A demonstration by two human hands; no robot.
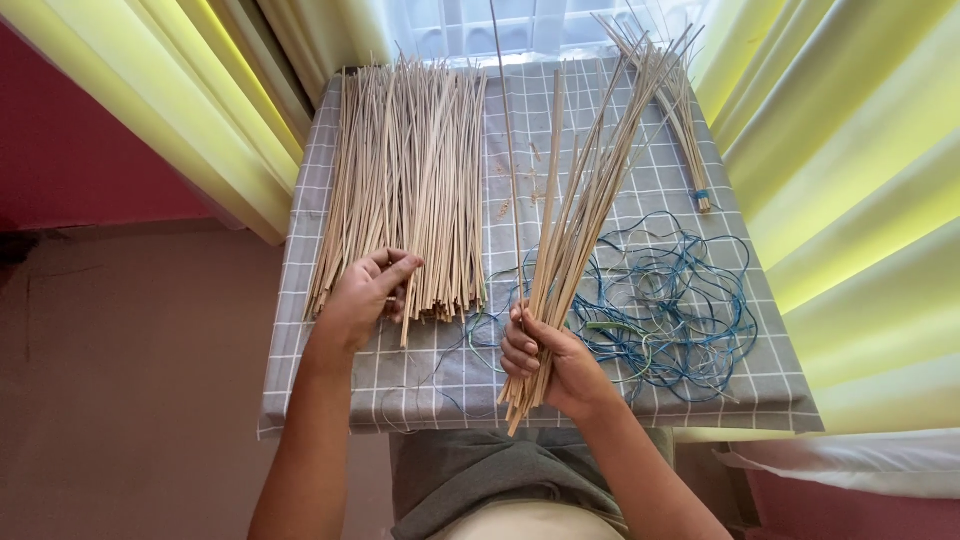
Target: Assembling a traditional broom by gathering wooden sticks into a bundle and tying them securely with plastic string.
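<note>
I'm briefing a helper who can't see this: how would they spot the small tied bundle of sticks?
Start at the grey checked table and go to its far right corner. The small tied bundle lies there alone, beyond the blue cord tangle. Unlike the loose pile, a blue tie binds its end.

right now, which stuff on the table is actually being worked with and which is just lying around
In hand:
- left hand picking at the big pile of flat sticks
- right hand gripping a fanned bunch of sticks

Lying about:
- tangle of blue cord
- small tied stick bundle
- checked tablecloth
</note>
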